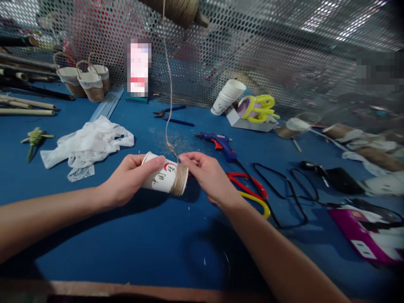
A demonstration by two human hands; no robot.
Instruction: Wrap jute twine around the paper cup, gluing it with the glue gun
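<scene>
My left hand (129, 176) is closed around a white paper cup (158, 179) with printed characters, held on its side above the blue table. Brown twine (179, 180) is wound in a band around the cup's right end. From there the loose strand (171, 84) runs up to a large spool (176, 10) at the top of the view. My right hand (202, 170) pinches the twine with thumb and forefinger at the cup's wrapped end. Just beyond that hand lies a blue glue gun (217, 144) with a red trigger.
White lace (91, 145) is heaped at left, near three twine-covered cups (91, 86) with handles. Pliers (173, 115), stacked paper cups (227, 97) and a box of yellow-handled scissors (257, 109) stand behind. Red-handled scissors (249, 185) and a black cable (293, 193) lie at right.
</scene>
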